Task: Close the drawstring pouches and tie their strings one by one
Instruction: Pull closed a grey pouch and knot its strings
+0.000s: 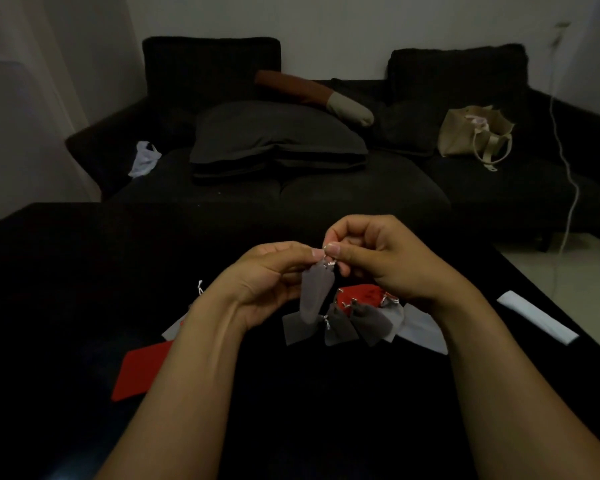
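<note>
Grey sheer fabric, one drawstring pouch (pixel 314 294), held up above a black table (pixel 84 271) between two bare hands. Left hand (pixel 267 282): thumb and forefinger pinched together at the pouch's gathered neck, remaining fingers curled under; the pouch body hangs down past the palm. Right hand (pixel 378 258): thumb and forefinger pinched on the pale silver string (pixel 329 260) at the same neck, other fingers folded in. Thumbs of the two hands almost touch. Whether a knot is formed cannot be told; the string is too fine to read.

Table contents, beneath and just behind the held pouch:
- cluster of grey pouches (pixel 357 323), overlapping, several with silver strings showing at their necks;
- red pouch (pixel 359 296), partly covered by the grey ones and by the right wrist;
- pale flat piece (pixel 421 329) beside the cluster, under the right forearm;
- red flat piece (pixel 141 370) to the left, partly under the left forearm;
- short length of silver string (pixel 200 287) just left of the left hand;
- white folded strip (pixel 537 318) near the table's right edge, well apart from the rest.

Background: dark sofa (pixel 361 188) with a grey cushion (pixel 274 136), a beige tote bag (pixel 471 133), a white plastic bag (pixel 145 162).
</note>
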### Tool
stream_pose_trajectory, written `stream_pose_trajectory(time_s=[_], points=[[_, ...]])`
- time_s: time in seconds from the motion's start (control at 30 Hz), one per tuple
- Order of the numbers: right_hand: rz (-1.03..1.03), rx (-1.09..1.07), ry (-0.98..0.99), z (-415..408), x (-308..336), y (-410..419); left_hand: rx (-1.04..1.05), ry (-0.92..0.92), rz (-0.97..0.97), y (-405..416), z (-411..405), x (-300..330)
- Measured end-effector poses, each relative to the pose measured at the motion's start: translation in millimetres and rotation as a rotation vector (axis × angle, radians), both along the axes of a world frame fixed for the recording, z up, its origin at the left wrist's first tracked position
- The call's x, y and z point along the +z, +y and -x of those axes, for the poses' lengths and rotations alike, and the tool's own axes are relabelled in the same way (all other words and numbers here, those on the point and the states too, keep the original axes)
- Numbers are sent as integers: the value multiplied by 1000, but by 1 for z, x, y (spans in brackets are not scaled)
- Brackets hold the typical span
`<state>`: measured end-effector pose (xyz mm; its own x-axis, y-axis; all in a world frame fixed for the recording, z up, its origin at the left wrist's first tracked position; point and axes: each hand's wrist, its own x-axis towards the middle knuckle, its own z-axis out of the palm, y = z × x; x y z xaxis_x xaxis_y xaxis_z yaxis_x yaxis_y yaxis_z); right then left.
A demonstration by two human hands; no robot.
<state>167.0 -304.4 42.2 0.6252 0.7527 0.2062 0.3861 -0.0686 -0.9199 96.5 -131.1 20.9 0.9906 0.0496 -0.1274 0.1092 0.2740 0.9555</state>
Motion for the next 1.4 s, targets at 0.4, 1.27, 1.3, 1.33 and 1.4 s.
stream_pose_trajectory(time_s=[0.4, 1.27, 1.3, 1.33, 1.4], points=[[-27, 56, -17, 4, 3, 3, -57, 25, 152, -3, 3, 3], [-86, -117, -65, 9, 5, 13, -21, -2, 208, 1, 2, 6], [-87, -121, -52, 8, 4, 14, -14, -8, 197, 0, 2, 6], [-90, -126, -44, 8, 4, 14, 8, -18, 189, 0, 2, 7], [-96, -149, -31, 6, 3, 12, 78, -39, 186, -2, 3, 9]])
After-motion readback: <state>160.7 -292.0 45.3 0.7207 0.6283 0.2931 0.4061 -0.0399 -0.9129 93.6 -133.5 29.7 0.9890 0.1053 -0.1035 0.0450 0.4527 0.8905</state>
